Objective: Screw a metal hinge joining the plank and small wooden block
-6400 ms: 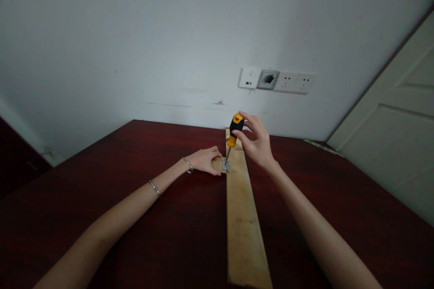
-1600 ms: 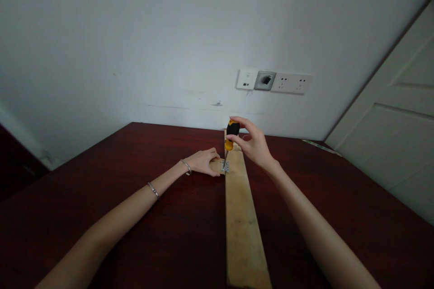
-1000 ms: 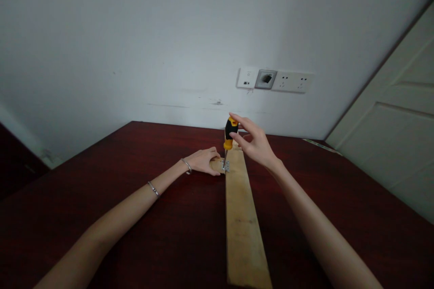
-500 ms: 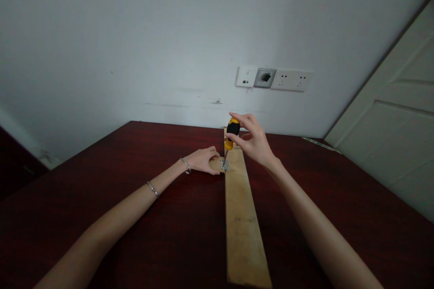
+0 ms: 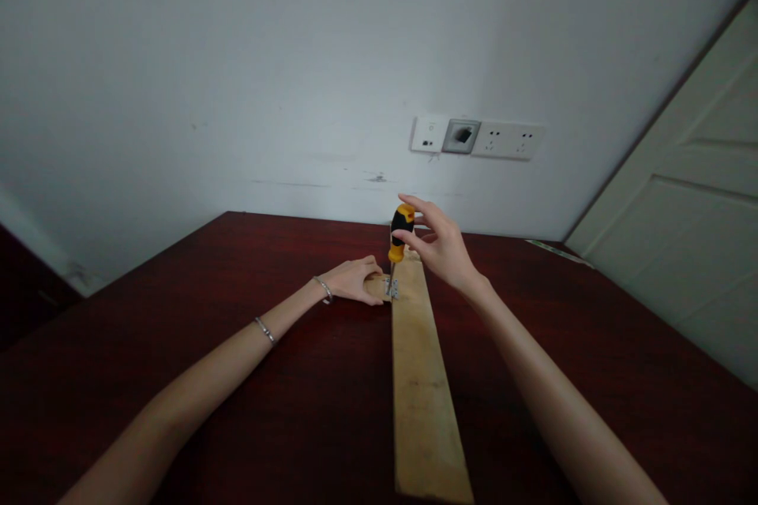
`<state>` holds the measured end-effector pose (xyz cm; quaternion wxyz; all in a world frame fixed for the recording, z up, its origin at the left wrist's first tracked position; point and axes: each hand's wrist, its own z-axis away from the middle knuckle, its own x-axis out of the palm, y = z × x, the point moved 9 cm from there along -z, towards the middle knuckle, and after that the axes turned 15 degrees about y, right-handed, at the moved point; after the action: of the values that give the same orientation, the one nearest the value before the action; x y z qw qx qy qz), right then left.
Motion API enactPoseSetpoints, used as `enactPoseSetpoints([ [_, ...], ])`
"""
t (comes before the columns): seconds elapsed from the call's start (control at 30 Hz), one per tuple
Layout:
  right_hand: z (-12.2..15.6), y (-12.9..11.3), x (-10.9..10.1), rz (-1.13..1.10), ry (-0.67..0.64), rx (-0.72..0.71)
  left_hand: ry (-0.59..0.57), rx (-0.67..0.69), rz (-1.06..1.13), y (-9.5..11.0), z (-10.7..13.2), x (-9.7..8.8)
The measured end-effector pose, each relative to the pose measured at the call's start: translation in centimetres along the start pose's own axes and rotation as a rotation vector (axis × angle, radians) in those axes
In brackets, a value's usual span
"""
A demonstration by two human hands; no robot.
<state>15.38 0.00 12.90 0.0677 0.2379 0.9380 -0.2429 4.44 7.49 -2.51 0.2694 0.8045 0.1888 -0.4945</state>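
With thumb and fingers, my right hand [image 5: 441,245] grips the yellow and black handle of a screwdriver [image 5: 403,227]. The shaft points down to a small metal hinge [image 5: 392,288]; whether its tip sits in a screw is too small to tell. This hinge spans a short wooden piece [image 5: 374,286] and the left edge of a long wooden board [image 5: 422,379]. My left hand [image 5: 354,281] is closed around the short piece, thumb on the near side and fingers on the far side, holding it against the board.
Everything lies on a dark red wooden table [image 5: 266,410] pushed up to a white wall. Wall sockets [image 5: 508,140] sit above the table's back edge. A pale panelled door [image 5: 704,213] stands at the right, and a thin printed strip [image 5: 560,252] lies by the back right edge.
The screwdriver's handle has turned slightly and tilts a little differently, with the right hand's fingers shifted on it. My left hand, the short piece and the board stay in place.
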Motion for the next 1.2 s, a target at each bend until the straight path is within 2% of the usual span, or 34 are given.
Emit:
enactPoseSetpoints([
  [0.2, 0.3, -0.5, 0.5, -0.065, -0.124, 0.03, -0.01, -0.001, 0.017, 0.1, 0.0, -0.1],
  [0.4, 0.2, -0.3, 0.4, -0.025, -0.066, 0.058, -0.008, -0.002, 0.005, 0.3, 0.0, -0.3],
  [0.57, 0.4, -0.7, 0.9, -0.048, -0.14, 0.015, -0.01, -0.004, 0.007, 0.3, 0.0, -0.3],
  [0.8, 0.0, -0.3, 0.3, -0.043, 0.002, -0.021, -0.019, 0.007, -0.001, 0.4, 0.0, -0.3],
  [1.03, 0.3, -1.2, 0.7, -0.069, -0.095, -0.056, -0.021, 0.002, 0.018, 0.4, 0.0, -0.3],
  [1.2, 0.2, -0.6, 0.3, -0.113, 0.003, -0.02, -0.01, -0.001, 0.024, 0.2, 0.0, -0.2],
])
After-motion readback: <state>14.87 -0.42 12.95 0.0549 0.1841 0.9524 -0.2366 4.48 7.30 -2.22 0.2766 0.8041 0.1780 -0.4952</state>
